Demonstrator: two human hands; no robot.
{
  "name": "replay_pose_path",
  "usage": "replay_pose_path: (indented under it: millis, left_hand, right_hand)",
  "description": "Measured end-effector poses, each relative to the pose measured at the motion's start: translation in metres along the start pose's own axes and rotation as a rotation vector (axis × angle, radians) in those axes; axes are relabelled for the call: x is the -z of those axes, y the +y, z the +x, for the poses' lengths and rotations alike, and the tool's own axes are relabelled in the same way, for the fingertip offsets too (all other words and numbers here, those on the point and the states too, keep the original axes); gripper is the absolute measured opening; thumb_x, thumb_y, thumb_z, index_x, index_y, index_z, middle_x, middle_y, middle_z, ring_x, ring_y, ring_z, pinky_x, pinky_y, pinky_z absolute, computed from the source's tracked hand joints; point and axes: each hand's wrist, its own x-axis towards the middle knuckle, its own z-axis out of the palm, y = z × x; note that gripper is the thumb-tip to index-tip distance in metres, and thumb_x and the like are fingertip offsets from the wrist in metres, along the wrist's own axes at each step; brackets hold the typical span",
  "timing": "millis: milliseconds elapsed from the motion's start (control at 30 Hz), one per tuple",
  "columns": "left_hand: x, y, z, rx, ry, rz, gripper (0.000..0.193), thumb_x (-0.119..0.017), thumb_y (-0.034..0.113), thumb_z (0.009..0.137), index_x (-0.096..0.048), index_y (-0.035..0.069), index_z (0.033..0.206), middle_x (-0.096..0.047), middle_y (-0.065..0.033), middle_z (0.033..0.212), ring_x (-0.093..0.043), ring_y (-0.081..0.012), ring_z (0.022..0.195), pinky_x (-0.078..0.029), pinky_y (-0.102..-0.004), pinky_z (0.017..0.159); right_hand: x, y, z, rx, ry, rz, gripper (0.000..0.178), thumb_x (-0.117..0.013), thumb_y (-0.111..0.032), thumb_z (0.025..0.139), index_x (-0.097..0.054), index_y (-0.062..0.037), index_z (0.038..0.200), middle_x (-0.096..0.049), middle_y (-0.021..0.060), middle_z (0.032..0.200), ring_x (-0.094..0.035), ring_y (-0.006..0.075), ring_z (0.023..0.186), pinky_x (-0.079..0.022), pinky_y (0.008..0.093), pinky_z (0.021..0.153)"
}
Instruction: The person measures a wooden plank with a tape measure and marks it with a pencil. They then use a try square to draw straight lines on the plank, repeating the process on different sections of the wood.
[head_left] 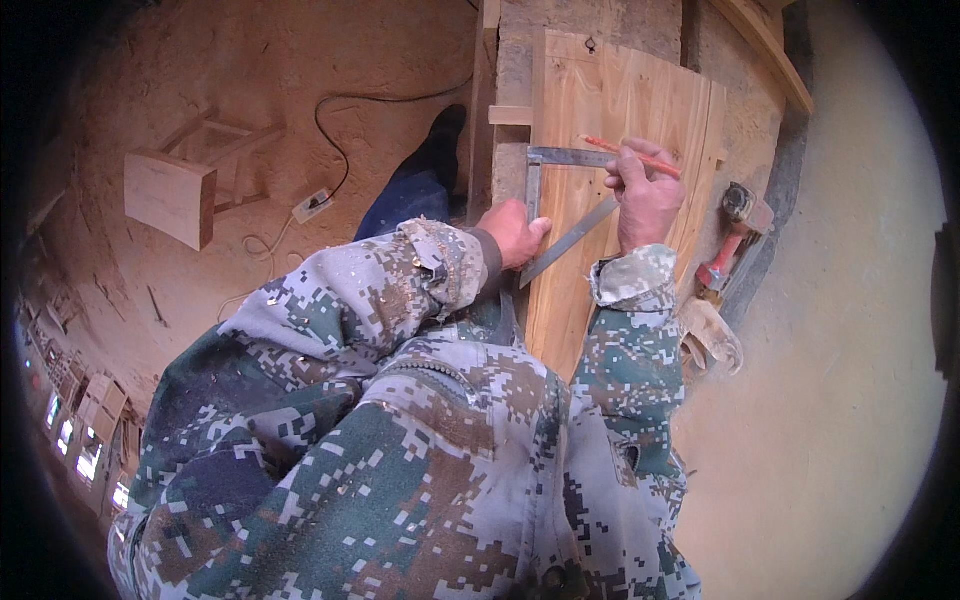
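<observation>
A pale wooden board [625,90] lies lengthwise before me, with a dark knot or hole at its far end. Across its left part rests a metal try square [567,157] with a slanting arm that forms a triangle. My left hand [513,234] grips the square's thick edge along the board's left side, thumb on top. In my right hand [648,200] is a red pencil [655,165], pinched between the fingers over the board near the end of the square's blade. The pencil's tip points left, close to the blade's far edge; whether it touches the wood I cannot tell.
Right of the board lie a red-handled tool [735,235] and a pale glove-like item [712,335]. A small wooden stool [170,195] lies tipped on the dusty floor at left, near a white power strip [312,205] with a dark cable [390,98]. A wooden block [510,116] juts from the bench.
</observation>
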Motion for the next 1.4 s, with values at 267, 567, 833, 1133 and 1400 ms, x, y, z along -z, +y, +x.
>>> replay_pose_path:
  millis: [267, 567, 833, 1133, 1400]
  left_hand:
    - [-0.003, -0.001, 0.002, -0.035, 0.011, 0.035, 0.051, -0.063, 0.035, 0.096, -0.065, -0.015, 0.085, -0.067, -0.0204, 0.067, -0.07, -0.028, 0.057, -0.055, -0.0397, 0.053]
    - [-0.001, 0.005, 0.0, 0.023, -0.051, -0.049, 0.052, -0.064, 0.035, 0.095, -0.066, -0.016, 0.085, -0.067, -0.0218, 0.068, -0.07, -0.0293, 0.058, -0.056, -0.0399, 0.054]
    - [-0.005, 0.007, 0.0, -0.053, 0.045, 0.099, 0.053, -0.064, 0.037, 0.094, -0.066, -0.015, 0.085, -0.067, -0.0242, 0.068, -0.071, -0.0318, 0.061, -0.056, -0.0418, 0.059]
    - [-0.007, 0.007, 0.002, -0.024, 0.006, 0.037, 0.051, -0.063, 0.035, 0.096, -0.067, -0.015, 0.084, -0.067, -0.0212, 0.065, -0.07, -0.0284, 0.057, -0.056, -0.0404, 0.054]
    - [-0.011, -0.001, 0.005, -0.05, 0.058, 0.086, 0.051, -0.062, 0.035, 0.096, -0.066, -0.014, 0.08, -0.067, -0.0213, 0.064, -0.07, -0.029, 0.056, -0.056, -0.041, 0.055]
  right_hand:
    - [0.009, 0.0, 0.006, -0.072, -0.166, 0.107, 0.015, -0.066, -0.01, 0.092, -0.068, 0.0008, 0.103, -0.068, 0.0068, 0.076, -0.06, 0.0102, 0.06, -0.045, 0.022, 0.055]
    - [0.006, -0.003, 0.005, -0.054, -0.012, 0.111, 0.014, -0.065, -0.013, 0.092, -0.066, 0.0011, 0.093, -0.067, 0.0079, 0.072, -0.06, 0.0113, 0.057, -0.045, 0.0237, 0.051]
    - [-0.002, -0.005, 0.003, -0.044, -0.015, -0.012, 0.014, -0.065, -0.012, 0.093, -0.065, 0.0025, 0.094, -0.068, 0.0091, 0.073, -0.062, 0.0121, 0.057, -0.051, 0.0253, 0.054]
    - [-0.015, 0.001, 0.0, -0.017, -0.07, -0.061, 0.012, -0.065, -0.01, 0.093, -0.065, 0.0019, 0.094, -0.068, 0.0085, 0.074, -0.064, 0.0116, 0.061, -0.052, 0.0257, 0.054]
    - [-0.003, 0.003, 0.002, 0.05, 0.023, -0.137, 0.01, -0.067, -0.01, 0.092, -0.065, -0.0001, 0.091, -0.067, 0.006, 0.073, -0.063, 0.011, 0.06, -0.051, 0.0261, 0.055]
